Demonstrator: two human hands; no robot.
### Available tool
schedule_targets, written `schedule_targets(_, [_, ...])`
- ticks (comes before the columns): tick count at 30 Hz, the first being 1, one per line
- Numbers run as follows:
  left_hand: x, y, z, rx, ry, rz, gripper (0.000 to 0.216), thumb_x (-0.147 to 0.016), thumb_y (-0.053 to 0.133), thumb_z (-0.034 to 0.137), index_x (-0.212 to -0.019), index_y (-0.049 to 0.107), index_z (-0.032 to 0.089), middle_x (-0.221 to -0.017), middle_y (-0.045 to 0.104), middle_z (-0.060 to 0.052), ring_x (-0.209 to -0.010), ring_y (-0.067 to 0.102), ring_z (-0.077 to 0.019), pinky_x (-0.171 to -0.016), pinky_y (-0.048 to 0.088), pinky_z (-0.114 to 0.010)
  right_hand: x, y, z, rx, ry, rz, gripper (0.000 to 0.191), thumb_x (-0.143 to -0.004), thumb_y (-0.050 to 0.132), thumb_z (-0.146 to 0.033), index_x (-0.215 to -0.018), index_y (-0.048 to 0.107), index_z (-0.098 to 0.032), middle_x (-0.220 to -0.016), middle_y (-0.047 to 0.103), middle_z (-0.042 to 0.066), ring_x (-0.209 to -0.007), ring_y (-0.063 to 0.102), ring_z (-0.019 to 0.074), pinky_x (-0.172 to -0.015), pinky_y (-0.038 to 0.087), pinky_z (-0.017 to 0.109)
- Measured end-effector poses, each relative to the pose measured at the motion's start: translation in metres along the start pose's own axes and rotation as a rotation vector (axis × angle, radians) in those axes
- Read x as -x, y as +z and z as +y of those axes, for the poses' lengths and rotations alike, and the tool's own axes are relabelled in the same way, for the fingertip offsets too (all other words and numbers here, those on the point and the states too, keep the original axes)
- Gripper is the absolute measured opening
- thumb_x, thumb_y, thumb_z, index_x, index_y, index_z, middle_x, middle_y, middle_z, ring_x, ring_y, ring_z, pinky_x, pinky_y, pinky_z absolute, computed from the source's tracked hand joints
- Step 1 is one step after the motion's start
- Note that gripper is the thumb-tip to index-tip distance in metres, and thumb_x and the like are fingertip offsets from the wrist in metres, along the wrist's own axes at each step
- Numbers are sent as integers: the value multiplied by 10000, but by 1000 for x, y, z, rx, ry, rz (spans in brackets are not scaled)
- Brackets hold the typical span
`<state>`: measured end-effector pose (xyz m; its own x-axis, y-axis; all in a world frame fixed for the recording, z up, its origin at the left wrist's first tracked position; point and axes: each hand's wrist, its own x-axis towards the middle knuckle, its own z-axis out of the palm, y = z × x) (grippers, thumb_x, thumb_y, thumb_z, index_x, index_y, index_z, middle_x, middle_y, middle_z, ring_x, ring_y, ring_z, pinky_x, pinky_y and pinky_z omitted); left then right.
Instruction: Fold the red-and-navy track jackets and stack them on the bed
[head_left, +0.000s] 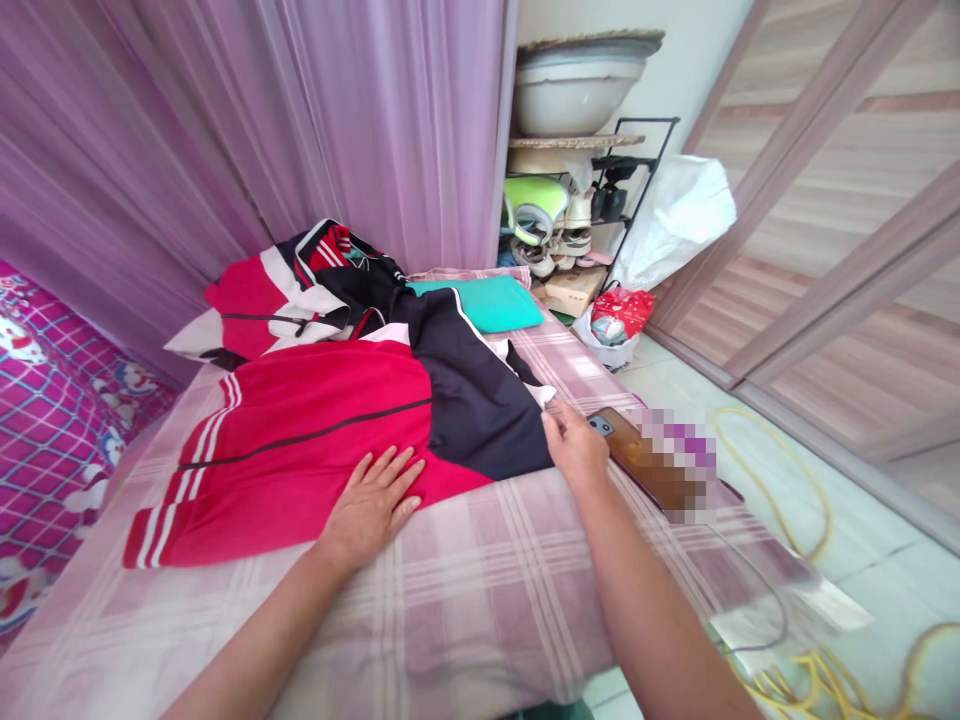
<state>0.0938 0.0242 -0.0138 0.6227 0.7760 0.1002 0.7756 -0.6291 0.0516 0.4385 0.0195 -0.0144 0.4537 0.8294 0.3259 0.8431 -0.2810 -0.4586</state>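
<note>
My left hand [371, 510] lies flat on the near edge of the red and navy garment [322, 420], fingers spread and gripping nothing, palm down on the red cloth. My right hand [577, 445] has its thumb and forefinger pinched on the garment's right end, where navy cloth meets a white edge; exactly how much fabric sits between them I can't see. The garment is laid out across the plaid bedsheet [465, 590], with its white-striped red end to the left and its navy part to the right.

Just right of my right hand is a brown phone [637, 465], partly blurred out. Beyond the garment, on the far left, a red, white and black garment [255, 300] lies rumpled, touching the one I hold. A turquoise folded cloth [487, 305] rests on the far side, right of it.

Further out, a purple curtain [360, 130] hangs behind the bed, and pink cartoon-print fabric [45, 450] fills the left. At the far right stands a rack [664, 135] with shoes [574, 240] and a large white basin [577, 90]. Yellow cable [825, 510] lies on the tiled floor [885, 560] to the right.
</note>
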Motion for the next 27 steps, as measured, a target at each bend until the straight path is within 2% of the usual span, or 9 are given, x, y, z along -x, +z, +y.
schedule_targets(3, [-3, 4, 4, -10, -22, 17, 502, -982, 395, 482, -1458, 497, 361, -1555, 457, -27, -1454, 386, -274, -1191, 296, -539, 11, -10, -24, -3, -150, 116, 427, -988, 407, -337, -1280, 665, -161, -1134, 711, 155, -1038, 653, 267, -902, 499, 367])
schedule_targets(5, [-5, 5, 8, 1, -27, 17, 503, -984, 397, 484, -1462, 492, 359, -1561, 449, -31, -1459, 377, -279, -1192, 289, -544, 22, -9, -44, 0, -401, 36, 424, -992, 422, -320, -1335, 634, -188, -1276, 666, 148, -1193, 592, 260, -1042, 434, 396])
schedule_targets(7, [-6, 4, 11, 19, -30, 18, 504, -985, 398, 488, -1463, 491, 356, -1565, 445, -35, -1464, 367, -282, -1195, 279, -547, 33, -2, -59, 50, -589, -126, 440, -987, 452, -330, -1391, 591, -223, -1451, 560, 125, -1346, 485, 264, -1141, 338, 457])
schedule_targets(10, [-5, 1, 13, 61, -40, 12, 505, -984, 399, 505, -1453, 503, 354, -1557, 460, -34, -1462, 371, -273, -1199, 277, -535, 44, 15, -66, 177, -573, -320, 490, -983, 459, -372, -1442, 537, -219, -1556, 440, 133, -1441, 377, 286, -1171, 261, 553])
schedule_targets(13, [1, -9, 3, 133, -62, -7, 507, -997, 360, 493, -1454, 504, 325, -1500, 535, -39, -1403, 459, -232, -1180, 337, -467, 44, 28, -59, 245, -517, -377, 514, -987, 432, -390, -1466, 509, -220, -1571, 418, 128, -1454, 360, 277, -1176, 245, 552])
schedule_targets(16, [14, -27, -29, 160, -146, -4, 511, -1015, 296, 441, -1419, 548, 257, -1374, 647, -67, -1267, 588, -211, -1112, 423, -400, 42, 35, -50, 260, -532, -346, 512, -990, 400, -403, -1461, 517, -240, -1566, 432, 108, -1449, 367, 267, -1178, 241, 538])
schedule_targets(19, [40, -49, -78, 86, -244, -63, 504, -996, 318, 428, -1282, 661, 194, -1282, 700, -100, -1187, 636, -247, -1074, 448, -410, 42, 38, -46, 263, -546, -309, 520, -993, 359, -428, -1451, 531, -251, -1557, 448, 98, -1435, 383, 270, -1175, 245, 534])
schedule_targets(23, [82, -72, -146, -33, -383, -118, 474, -944, 381, 443, -1188, 704, 198, -1239, 716, -112, -1146, 646, -279, -1029, 459, -411, 44, 38, -47, 270, -558, -303, 534, -993, 340, -439, -1446, 539, -240, -1549, 458, 106, -1426, 393, 279, -1166, 262, 538])
schedule_targets(27, [113, -79, -187, -39, -460, -202, 491, -903, 405, 536, -1102, 716, 212, -1112, 752, -113, -1042, 680, -296, -927, 487, -378, 44, 36, -49, 279, -551, -299, 528, -995, 345, -429, -1441, 544, -229, -1543, 464, 112, -1428, 392, 274, -1162, 274, 531])
